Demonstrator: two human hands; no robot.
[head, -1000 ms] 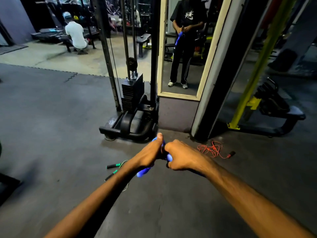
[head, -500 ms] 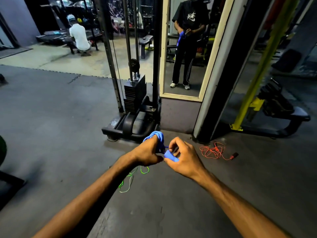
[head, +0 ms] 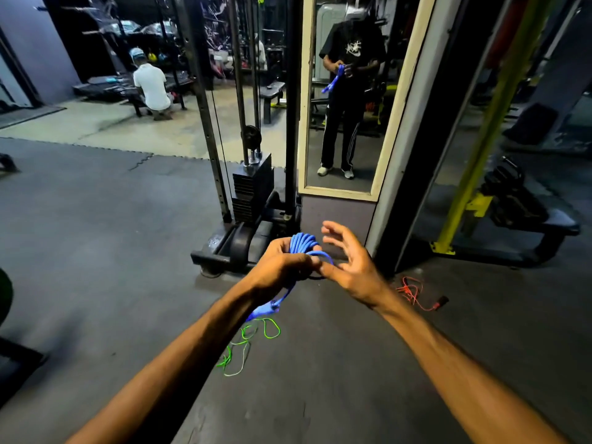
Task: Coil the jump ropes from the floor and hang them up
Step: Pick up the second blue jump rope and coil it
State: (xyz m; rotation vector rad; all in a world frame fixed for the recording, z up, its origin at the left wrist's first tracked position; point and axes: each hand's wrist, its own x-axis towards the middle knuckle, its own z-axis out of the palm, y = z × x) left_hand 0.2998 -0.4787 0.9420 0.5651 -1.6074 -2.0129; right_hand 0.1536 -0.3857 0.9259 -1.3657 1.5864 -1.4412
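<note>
Gripping the coiled blue rope (head: 302, 246) in a closed left hand (head: 282, 265) keeps the loops together, while the right hand (head: 350, 267), fingers spread, pinches one loop. Green rope (head: 253, 339) and red rope (head: 413, 291) lie on the floor (head: 96, 235), uncoiled.

We can read no text here. The only mark we see is a white printed design on the chest of the black T-shirt (head: 353, 48) reflected in the mirror (head: 382, 168), and it is too blurred for us to make out any letters.
</note>
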